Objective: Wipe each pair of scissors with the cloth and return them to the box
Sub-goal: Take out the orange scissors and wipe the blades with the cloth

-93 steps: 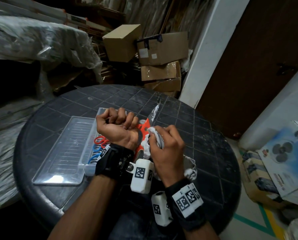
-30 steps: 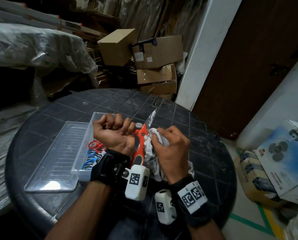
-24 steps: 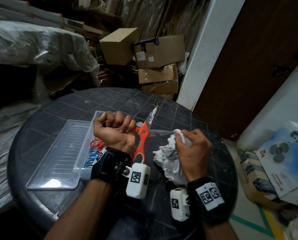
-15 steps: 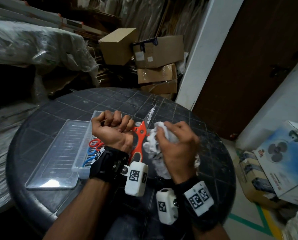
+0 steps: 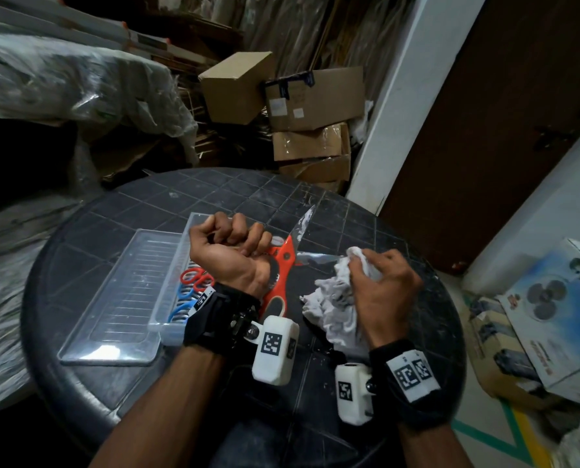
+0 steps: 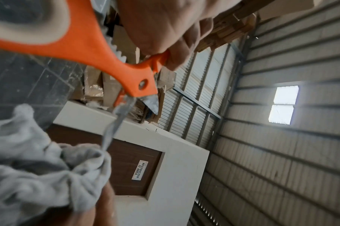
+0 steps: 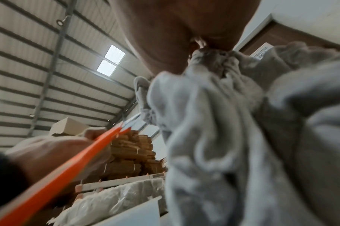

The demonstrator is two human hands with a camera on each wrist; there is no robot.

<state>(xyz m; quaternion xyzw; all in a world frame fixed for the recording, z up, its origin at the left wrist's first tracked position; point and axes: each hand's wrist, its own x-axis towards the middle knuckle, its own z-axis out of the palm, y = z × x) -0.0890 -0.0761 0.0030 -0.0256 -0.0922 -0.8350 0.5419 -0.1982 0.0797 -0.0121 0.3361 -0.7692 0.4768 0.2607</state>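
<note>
My left hand (image 5: 229, 253) grips the open orange-handled steel scissors (image 5: 281, 261); my right (image 5: 381, 292) pinches the crumpled white cloth (image 5: 332, 298) around one blade. Red and blue pairs lie in the clear plastic box (image 5: 170, 329) beside them.

Orange scissors (image 5: 279, 265): glossy plastic handles, smooth bare-metal blades. Cloth (image 5: 335, 298): soft, crumpled, matt white fabric. Box (image 5: 167, 298): clear glossy plastic, ribbed. Table (image 5: 146, 204): dark matt plastic, grid-grooved, scuffed. Far cartons (image 5: 312, 96): matt cardboard.

Orange-handled scissors (image 5: 279, 265), blades spread wide, one tip buried in crumpled white cloth (image 5: 335, 300); clear plastic box (image 5: 172, 324) alongside, holding red and blue scissors (image 5: 191, 289).
</note>
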